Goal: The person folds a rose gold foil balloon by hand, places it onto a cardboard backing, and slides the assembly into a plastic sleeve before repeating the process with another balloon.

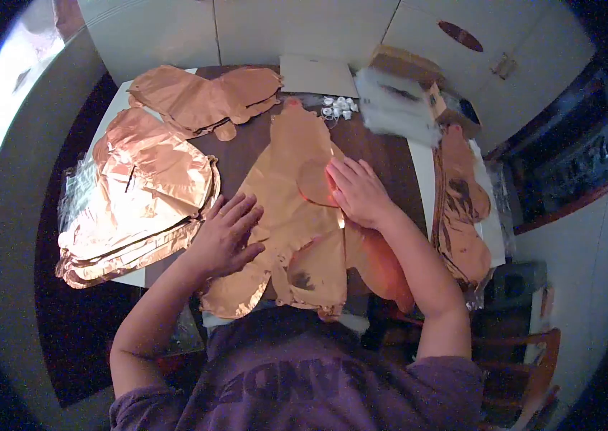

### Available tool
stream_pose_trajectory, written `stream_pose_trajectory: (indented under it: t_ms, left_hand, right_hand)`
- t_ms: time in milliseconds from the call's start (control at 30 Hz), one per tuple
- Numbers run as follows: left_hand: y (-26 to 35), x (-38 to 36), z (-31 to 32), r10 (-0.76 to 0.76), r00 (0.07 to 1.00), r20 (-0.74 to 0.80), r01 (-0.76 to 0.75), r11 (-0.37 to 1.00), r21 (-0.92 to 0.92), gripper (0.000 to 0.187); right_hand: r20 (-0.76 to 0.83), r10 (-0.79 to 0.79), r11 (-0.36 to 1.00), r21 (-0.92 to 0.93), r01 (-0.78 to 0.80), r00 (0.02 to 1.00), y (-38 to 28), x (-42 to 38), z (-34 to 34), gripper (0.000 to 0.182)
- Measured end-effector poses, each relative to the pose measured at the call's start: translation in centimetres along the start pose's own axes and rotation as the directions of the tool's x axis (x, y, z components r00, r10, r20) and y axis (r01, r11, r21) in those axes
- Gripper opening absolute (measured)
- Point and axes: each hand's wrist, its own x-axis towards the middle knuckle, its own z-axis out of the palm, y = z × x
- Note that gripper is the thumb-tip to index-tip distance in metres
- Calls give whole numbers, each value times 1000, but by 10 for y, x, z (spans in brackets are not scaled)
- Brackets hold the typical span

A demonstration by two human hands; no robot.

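Note:
A flat, shiny copper-coloured foil balloon (275, 190) lies in front of me on the brown table, its narrow end pointing away and its lower lobes at the near edge. My right hand (358, 192) rests with extended fingers on its right side, by a folded-over rounded flap (312, 183). Below that forearm a reddish lobe (383, 269) spreads out to the right. My left hand (228, 237), fingers apart and palm down, is at the balloon's left edge, between it and a stack of similar foil balloons (150, 190).
Another foil pile (207, 97) lies at the back left, and more folded foil (462, 208) at the right. Several small white spools (338, 108) sit at the back near a pale board (318, 76). Clear plastic bags (396, 108) and a cardboard box (408, 65) stand back right.

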Motion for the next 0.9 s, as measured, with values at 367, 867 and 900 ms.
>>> stream_pose_trajectory:
  t_ms: [367, 867, 900]
  left_hand:
    - [2, -4, -3, -20, 1000, 19, 20, 999, 27, 68]
    - [47, 72, 2, 186, 982, -36, -188, 978, -85, 78]
    - [47, 74, 9, 203, 979, -34, -204, 979, -33, 80]
  right_hand:
    - [38, 13, 1000, 3, -13, 999, -2, 1, -1, 57]
    - [-7, -20, 1000, 0, 20, 1000, -2, 3, -2, 48]
    - [-4, -25, 1000, 8, 25, 1000, -2, 3, -4, 47]
